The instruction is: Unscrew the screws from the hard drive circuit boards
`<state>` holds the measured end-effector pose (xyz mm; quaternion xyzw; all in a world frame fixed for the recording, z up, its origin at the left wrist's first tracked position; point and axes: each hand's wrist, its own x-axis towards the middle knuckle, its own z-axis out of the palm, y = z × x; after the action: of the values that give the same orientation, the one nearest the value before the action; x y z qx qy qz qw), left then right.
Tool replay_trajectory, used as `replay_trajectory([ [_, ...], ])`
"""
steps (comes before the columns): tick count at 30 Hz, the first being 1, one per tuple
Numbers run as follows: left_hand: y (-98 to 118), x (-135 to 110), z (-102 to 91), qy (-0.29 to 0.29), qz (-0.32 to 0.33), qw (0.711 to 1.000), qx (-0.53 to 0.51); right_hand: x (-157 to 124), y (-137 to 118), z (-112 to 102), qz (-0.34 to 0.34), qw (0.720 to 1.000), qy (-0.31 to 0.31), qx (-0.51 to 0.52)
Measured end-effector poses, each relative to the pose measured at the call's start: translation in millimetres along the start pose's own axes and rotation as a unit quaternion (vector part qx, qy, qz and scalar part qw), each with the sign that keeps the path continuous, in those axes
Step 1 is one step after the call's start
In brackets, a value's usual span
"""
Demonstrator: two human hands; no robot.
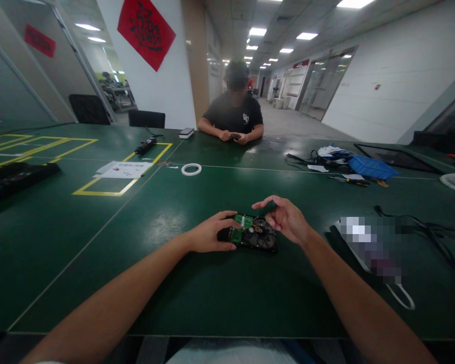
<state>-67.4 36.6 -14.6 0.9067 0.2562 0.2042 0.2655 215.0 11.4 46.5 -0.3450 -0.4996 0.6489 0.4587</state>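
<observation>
A hard drive point(264, 234) lies on the green table in front of me, its green circuit board point(243, 221) facing up beside a dark metal casing. My left hand point(214, 231) grips the drive's left end, thumb along the near edge and fingers across the board. Over the drive's right half, my right hand point(286, 218) holds a small screwdriver point(267, 209) by its dark handle, between thumb and fingers. The shaft slants down to the left towards the board. Whether its tip touches a screw is too small to tell.
A phone-like blurred object point(367, 247) and black cables point(432, 227) lie to the right. Beyond are pliers point(351, 180) and a blue tray point(373, 167). A white tape roll point(191, 169) and paper point(125, 169) sit left. A person point(233, 114) sits opposite, holding a small dark object.
</observation>
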Motion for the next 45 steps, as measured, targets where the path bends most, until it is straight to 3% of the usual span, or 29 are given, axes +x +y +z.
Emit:
replay_trajectory([
  [6,1.0,0.0,-0.3,0.001,0.004,1.0,0.0,-1.3,-0.2,9.9,0.011,1.0,0.003,0.024],
  [14,3.0,0.0,-1.5,0.002,0.002,1.0,-0.004,1.0,-3.6,1.8,-0.074,0.991,0.032,-0.106],
  [19,3.5,0.1,-2.1,0.0,0.002,1.0,0.002,1.0,3.5,6.1,-0.041,0.995,0.022,-0.086],
  [26,3.1,0.5,-2.0,-0.004,0.004,1.0,0.008,6.1,3.2,5.4,-0.04,0.989,0.004,-0.143],
  [37,0.8,0.1,0.1,-0.003,-0.003,1.0,0.008,0.9,2.2,0.4,0.022,0.999,-0.027,-0.009],
  [42,2.7,-0.9,-0.9,-0.004,-0.004,1.0,0.016,2.3,1.3,0.1,0.02,1.0,0.01,0.017],
  [45,5.2,-1.1,-1.4,-0.007,-0.006,1.0,0.026,4.7,2.4,-2.9,-0.025,0.998,0.06,-0.028],
])
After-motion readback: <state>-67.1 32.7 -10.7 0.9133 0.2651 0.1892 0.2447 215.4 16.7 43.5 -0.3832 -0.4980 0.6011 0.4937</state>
